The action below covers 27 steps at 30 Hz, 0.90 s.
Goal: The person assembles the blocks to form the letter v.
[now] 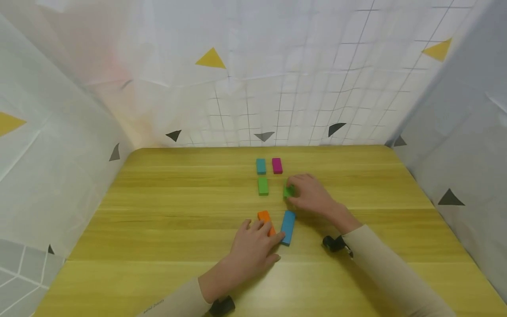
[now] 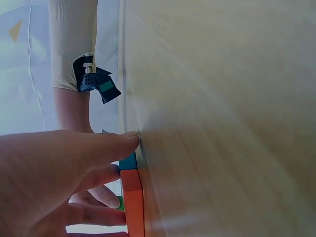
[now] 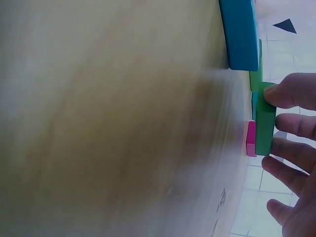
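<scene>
My right hand (image 1: 313,193) pinches a green block (image 3: 265,121), thumb on one end and fingertips along its side. Lower down, my left hand (image 1: 251,246) lies with fingers spread over an orange block (image 1: 263,215), partly covering it. Its index finger reaches across to the near end of a longer blue block (image 1: 288,224). In the left wrist view, the fingertips are right at the edge of the orange block (image 2: 133,202). The orange and blue blocks lie slightly angled, side by side, with a narrow gap at their far ends.
Behind the hands, a second green block (image 1: 263,186) lies flat on the wooden table (image 1: 178,189). Farther back are a teal block (image 1: 261,166) and a magenta block (image 1: 277,166). White patterned sheets (image 1: 158,88) enclose the table's back and sides.
</scene>
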Each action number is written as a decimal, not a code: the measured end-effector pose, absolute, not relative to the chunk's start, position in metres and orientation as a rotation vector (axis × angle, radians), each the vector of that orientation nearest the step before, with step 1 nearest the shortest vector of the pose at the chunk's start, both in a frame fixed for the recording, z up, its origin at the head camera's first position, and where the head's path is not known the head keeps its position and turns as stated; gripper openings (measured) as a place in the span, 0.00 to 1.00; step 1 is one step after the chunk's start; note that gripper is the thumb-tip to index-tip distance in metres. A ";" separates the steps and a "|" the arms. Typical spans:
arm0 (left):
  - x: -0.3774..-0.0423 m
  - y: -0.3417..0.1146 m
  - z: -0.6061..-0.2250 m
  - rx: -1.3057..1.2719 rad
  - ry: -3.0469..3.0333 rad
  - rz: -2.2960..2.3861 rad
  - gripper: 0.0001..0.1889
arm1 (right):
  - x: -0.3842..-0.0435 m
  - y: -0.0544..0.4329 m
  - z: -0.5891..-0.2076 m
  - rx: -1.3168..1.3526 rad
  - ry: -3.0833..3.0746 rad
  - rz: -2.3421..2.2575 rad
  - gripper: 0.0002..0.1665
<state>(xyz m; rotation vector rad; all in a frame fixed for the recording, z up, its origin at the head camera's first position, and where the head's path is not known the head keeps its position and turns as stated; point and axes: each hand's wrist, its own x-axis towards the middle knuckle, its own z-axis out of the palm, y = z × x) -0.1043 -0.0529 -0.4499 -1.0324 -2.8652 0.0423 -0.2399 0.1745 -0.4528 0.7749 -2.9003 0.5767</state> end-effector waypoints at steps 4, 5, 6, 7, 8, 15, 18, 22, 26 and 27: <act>-0.105 -0.053 -0.450 -1.030 -2.857 0.045 0.29 | -0.237 0.174 -0.452 0.764 -2.904 0.592 0.16; -0.105 -0.053 -0.451 -1.031 -2.855 0.047 0.29 | -0.236 0.173 -0.452 0.761 -2.904 0.595 0.16; -0.105 -0.053 -0.451 -1.031 -2.854 0.050 0.29 | -0.236 0.173 -0.452 0.760 -2.902 0.597 0.16; -0.105 -0.053 -0.451 -1.031 -2.852 0.053 0.29 | -0.236 0.173 -0.452 0.759 -2.899 0.596 0.17; -0.105 -0.052 -0.451 -1.031 -2.851 0.056 0.29 | -0.235 0.172 -0.453 0.759 -2.898 0.594 0.17; -0.105 -0.052 -0.450 -1.032 -2.852 0.064 0.29 | -0.233 0.173 -0.455 0.762 -2.898 0.575 0.17; -0.106 -0.051 -0.450 -1.034 -2.858 0.063 0.29 | -0.231 0.175 -0.456 0.763 -2.906 0.575 0.16; -0.106 -0.051 -0.449 -1.039 -2.870 0.073 0.29 | -0.229 0.177 -0.456 0.761 -2.908 0.575 0.16; -0.107 -0.051 -0.448 -1.047 -2.884 0.087 0.29 | -0.228 0.179 -0.457 0.755 -2.906 0.573 0.16; -0.107 -0.051 -0.448 -1.048 -2.886 0.091 0.29 | -0.228 0.180 -0.457 0.753 -2.907 0.570 0.16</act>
